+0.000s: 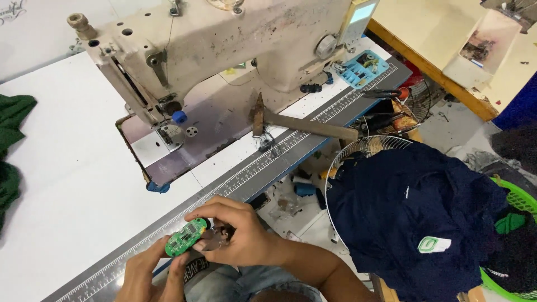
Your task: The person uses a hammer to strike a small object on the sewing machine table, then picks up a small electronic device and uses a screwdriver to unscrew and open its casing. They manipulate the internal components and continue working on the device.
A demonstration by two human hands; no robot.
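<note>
A small green circuit board (186, 236) is pinched between both hands just off the front edge of the white sewing table (72, 184). My left hand (150, 272) supports its lower end with the fingertips. My right hand (235, 232) curls over its upper end and also grips a small dark metal part (215, 237) against the board. Both hands hover above my lap, over denim trousers.
A worn cream sewing machine (224, 45) stands on the table, a hammer (296, 123) lying by its base. A ruler strip (268, 154) runs along the table edge. Dark blue cloth (425, 218) covers a wire fan at right; green fabric (11, 145) lies left.
</note>
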